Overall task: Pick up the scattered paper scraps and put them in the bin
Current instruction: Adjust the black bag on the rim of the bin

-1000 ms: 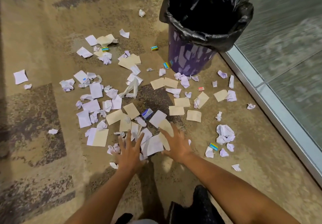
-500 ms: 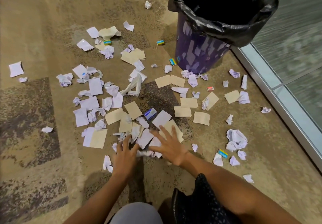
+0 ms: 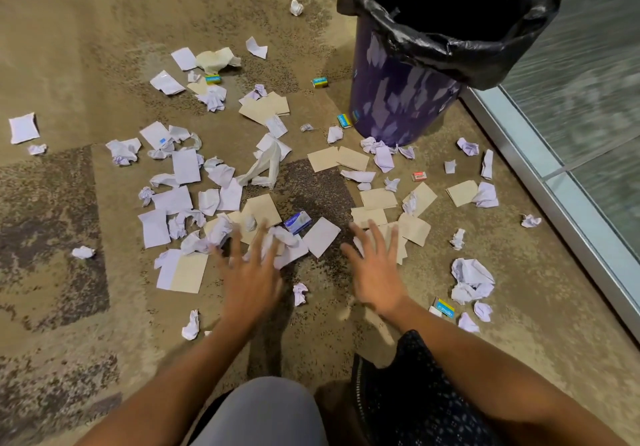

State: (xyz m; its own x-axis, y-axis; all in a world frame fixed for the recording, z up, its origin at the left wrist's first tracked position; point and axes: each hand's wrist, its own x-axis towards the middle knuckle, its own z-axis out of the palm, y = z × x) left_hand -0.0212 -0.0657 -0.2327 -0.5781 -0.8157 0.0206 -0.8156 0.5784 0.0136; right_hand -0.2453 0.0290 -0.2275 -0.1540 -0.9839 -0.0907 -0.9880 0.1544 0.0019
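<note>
1. Patterned tan and brown carpet (image 3: pixel 69 47) filled the view. Its right edge met a metal frame (image 3: pixel 554 196) with a glass panel (image 3: pixel 588 81) above.
2. A purple bin (image 3: pixel 398 99) stood upright near the carpet's far right corner, just beside the frame. A black liner (image 3: pixel 467 54) was folded over its rim.
3. Paper scraps (image 3: pixel 186 166) lay scattered over the middle of the carpet, from the foot of the bin across to the left edge. They were white sheets, crumpled white wads and flat tan sheets. None could be seen inside the bin, whose interior was dark.
4. The left hand (image 3: pixel 251 281) was palm down near the carpet's near edge, fingers spread and straight over a crumpled white wad (image 3: pixel 284 237). Blur hid whether they touched it.
5. The right hand (image 3: pixel 375 275) was palm down beside it, well apart, fingers fanned wide over overlapping tan sheets (image 3: pixel 412 229). It was pinching nothing.
6. A small blue box (image 3: pixel 297 222) lay between the two sets of fingertips.
7. A yellow and blue box (image 3: pixel 444 307) lay close to the right wrist.
</note>
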